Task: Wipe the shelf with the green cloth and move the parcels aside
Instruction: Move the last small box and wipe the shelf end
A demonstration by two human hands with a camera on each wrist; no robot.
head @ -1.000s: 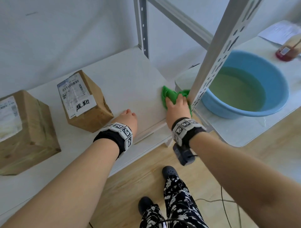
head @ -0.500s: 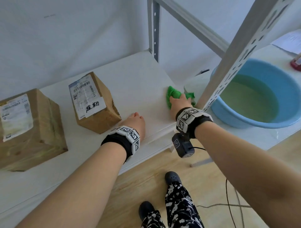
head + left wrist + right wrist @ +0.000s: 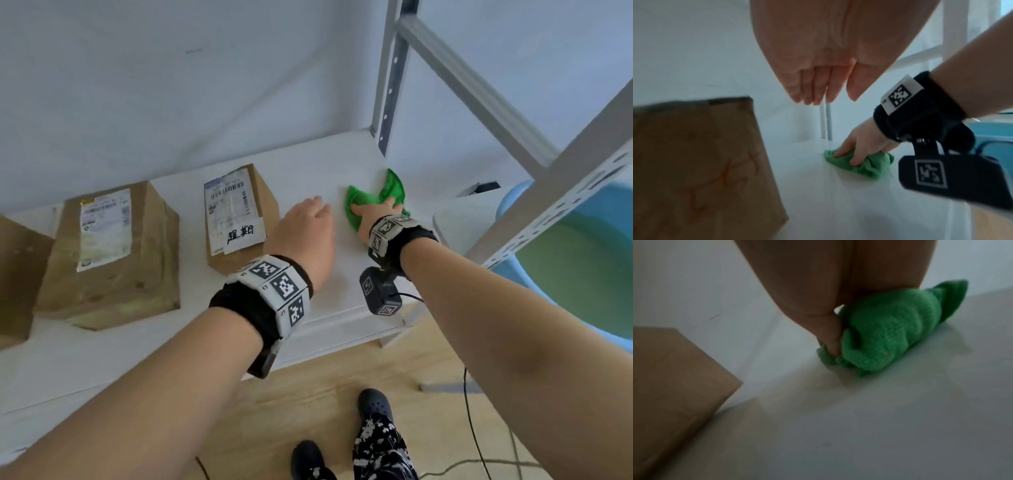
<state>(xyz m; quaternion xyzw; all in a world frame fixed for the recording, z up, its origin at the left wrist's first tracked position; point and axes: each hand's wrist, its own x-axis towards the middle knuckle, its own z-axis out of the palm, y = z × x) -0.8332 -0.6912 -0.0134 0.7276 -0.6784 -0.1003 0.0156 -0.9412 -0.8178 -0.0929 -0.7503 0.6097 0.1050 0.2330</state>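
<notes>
On the white shelf (image 3: 329,164) my right hand (image 3: 375,210) grips the bunched green cloth (image 3: 390,188) and presses it down near the back right corner. The right wrist view shows the cloth (image 3: 890,331) wadded under the palm with the fingertips (image 3: 830,344) dug into it. My left hand (image 3: 310,222) hovers over the shelf, fingers straight and together (image 3: 818,87), holding nothing, just right of the nearest brown parcel (image 3: 236,216). A second labelled parcel (image 3: 109,253) stands further left, and a third (image 3: 13,277) is cut off by the frame edge.
A blue basin (image 3: 582,260) of greenish water sits right of the shelf. Grey perforated uprights rise at the back corner (image 3: 394,68) and the front right (image 3: 565,192). A wall closes the back. Below are wooden floor, a cable and my shoes.
My right hand has slid the cloth from the shelf's front edge toward the back corner. My left hand has lifted off the front edge and moved inward beside the nearest parcel.
</notes>
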